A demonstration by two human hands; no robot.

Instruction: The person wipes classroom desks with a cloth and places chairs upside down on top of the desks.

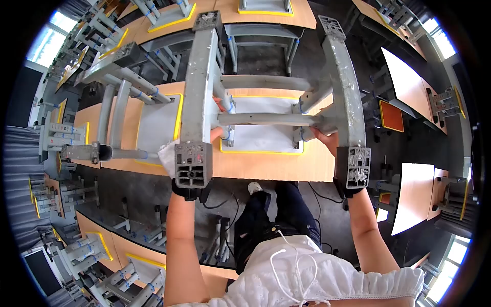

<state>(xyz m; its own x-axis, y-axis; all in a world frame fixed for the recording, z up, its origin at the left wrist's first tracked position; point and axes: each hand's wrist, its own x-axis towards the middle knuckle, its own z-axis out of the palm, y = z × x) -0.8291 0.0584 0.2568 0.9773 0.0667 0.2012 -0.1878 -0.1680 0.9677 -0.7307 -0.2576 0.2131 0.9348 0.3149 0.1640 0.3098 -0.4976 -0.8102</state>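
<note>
An upturned stool (266,120) with grey metal legs and a yellow-edged seat is in front of me, over a light wood desk (255,169). My left hand (217,134) grips its frame on the left side, partly hidden behind a thick grey foot bar; something white, like a cloth, shows beside that wrist. On the right, my right hand (325,137) is wrapped round the frame, partly covered by the other foot bar. Black plastic caps end both bars. Left of it, another upturned stool (158,120) lies with its seat on the desk.
More desks (302,15) with upturned stools stand ahead. White-topped desks (411,197) are at the right, near an orange seat (391,116). Behind at the lower left are further stools (146,273). Cables (317,197) hang near my legs.
</note>
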